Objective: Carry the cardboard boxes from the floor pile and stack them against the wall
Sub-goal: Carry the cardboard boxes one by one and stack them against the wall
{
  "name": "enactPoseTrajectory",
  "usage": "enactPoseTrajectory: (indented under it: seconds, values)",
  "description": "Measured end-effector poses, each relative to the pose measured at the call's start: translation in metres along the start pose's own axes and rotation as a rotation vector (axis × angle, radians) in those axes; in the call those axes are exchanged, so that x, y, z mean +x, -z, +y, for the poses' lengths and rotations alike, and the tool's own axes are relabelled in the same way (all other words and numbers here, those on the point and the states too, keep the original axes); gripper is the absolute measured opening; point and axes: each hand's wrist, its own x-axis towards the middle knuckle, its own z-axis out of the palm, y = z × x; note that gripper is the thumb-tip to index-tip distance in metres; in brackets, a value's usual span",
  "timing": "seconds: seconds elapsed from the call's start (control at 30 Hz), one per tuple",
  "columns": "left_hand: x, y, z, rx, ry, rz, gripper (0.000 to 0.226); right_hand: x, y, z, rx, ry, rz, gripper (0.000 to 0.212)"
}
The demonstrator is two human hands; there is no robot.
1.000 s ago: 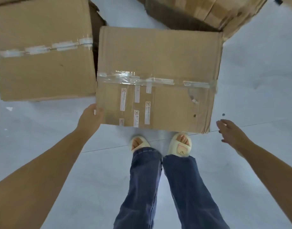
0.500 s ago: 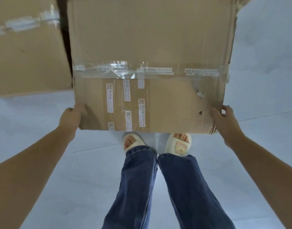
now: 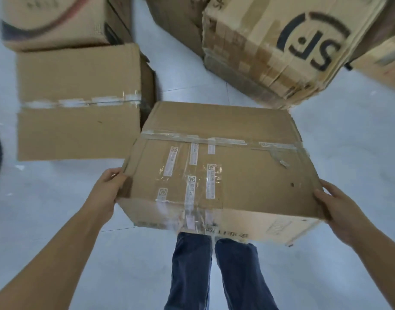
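The pale grey floor [image 3: 348, 135] spreads smooth and faintly glossy under everything, crossed by thin tile seams. Beyond the right hand stands a big battered carton [image 3: 281, 48], its corrugated edges frayed and layered with tape, a black round logo printed on its face; its upper part runs out of the frame. Between the two hands sits the taped box [image 3: 225, 175], a flat brown rectangular carton tilted with its near edge raised, its top sealed by a clear glossy strip across the middle and dotted with narrow white stickers whose print is too small to read; its near side wall is blurred. Past the left hand lies a plain closed box [image 3: 78, 104] on the floor, matte brown, a worn tape line across its lid, and behind that a printed box [image 3: 55, 19] cut off by the top edge. Below the carried carton, blue denim trouser legs [image 3: 214, 276] show, the feet hidden under it. The left hand [image 3: 107, 189] grasps the carton's near left corner, fingers curled over the edge; the right hand [image 3: 335, 206] clasps the near right corner, thumb on top.
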Motion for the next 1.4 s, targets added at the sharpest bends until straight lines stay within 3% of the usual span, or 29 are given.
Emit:
enactPoseTrajectory:
  seconds: [0.17,0.33,0.5,0.77,1.1,1.4]
  values:
    - [-0.05,0.042,0.035,-0.11,0.062,-0.1,0.023,-0.059,0.02,-0.04,0.035,-0.051,-0.124,0.032]
    - [-0.122,0.104,0.07,-0.229,0.057,-0.17,0.035,-0.143,0.03,-0.086,0.061,0.015,-0.198,0.038]
    - [-0.221,0.177,0.096,-0.356,-0.02,-0.135,0.041,-0.24,0.029,-0.152,0.05,0.18,-0.248,0.037]
    - [-0.347,0.23,0.057,-0.579,-0.158,0.046,0.038,-0.302,0.011,-0.228,-0.057,0.409,-0.439,0.042]
    - [-0.513,0.143,-0.055,-0.995,-0.126,0.509,0.037,-0.328,-0.012,-0.276,-0.417,0.576,-0.856,0.046]
    - [-0.661,0.034,-0.168,-1.358,-0.017,0.827,0.036,-0.41,-0.043,-0.233,-0.77,0.632,-1.183,0.044]
